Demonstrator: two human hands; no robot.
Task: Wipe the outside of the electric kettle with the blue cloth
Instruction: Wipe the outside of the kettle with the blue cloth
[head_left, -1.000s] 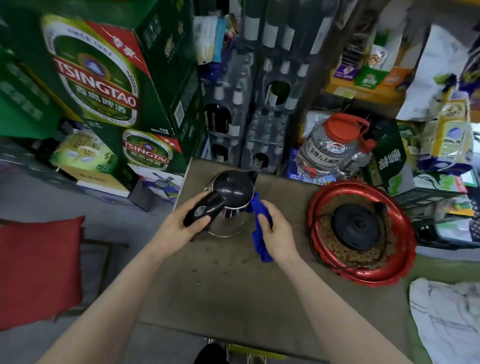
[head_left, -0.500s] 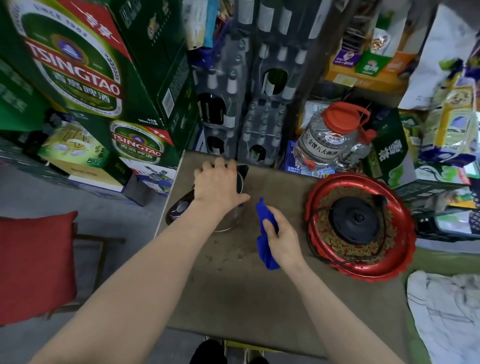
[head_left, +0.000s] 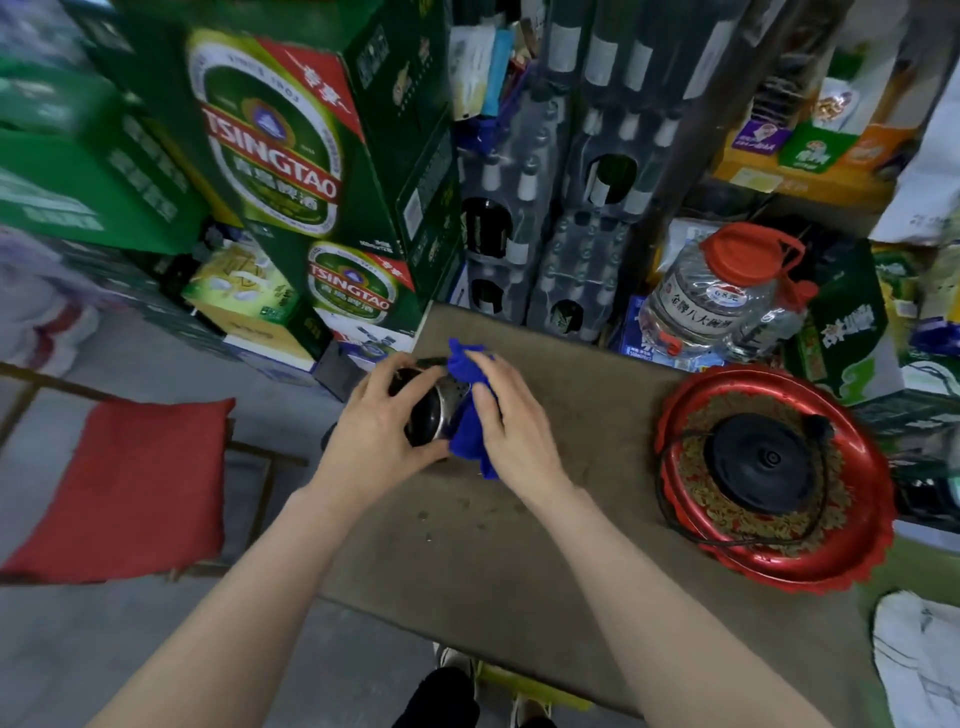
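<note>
Head view. The electric kettle (head_left: 428, 410) stands at the far left corner of the brown desk (head_left: 519, 561), largely covered by both hands. The left hand (head_left: 382, 431) wraps its fingers (head_left: 415, 379) around the kettle's dark top and near side, holding it. The right hand (head_left: 511, 421) presses the blue cloth (head_left: 467, 410) against the kettle's right flank; its fingers (head_left: 480, 358) are closed on the cloth, which bunches above the hand and hangs below the thumb. A strip of the kettle's metal wall shows between the two hands.

On the right of the desk, well apart from the kettle, lies a red round tray (head_left: 852, 551) carrying the black kettle base (head_left: 761, 460), with a black cord (head_left: 670, 483) looping along the tray's inner rim. Beyond the desk's far edge stand shrink-wrapped packs of bottles (head_left: 540, 218) and a clear jug with a red cap (head_left: 711, 296). Green Tsingtao beer cartons (head_left: 291, 156) are stacked at the left, close to the kettle's corner. A red cushion (head_left: 130, 483) lies on a chair at the left of the desk; a white cloth (head_left: 919, 660) lies at the lower right.
</note>
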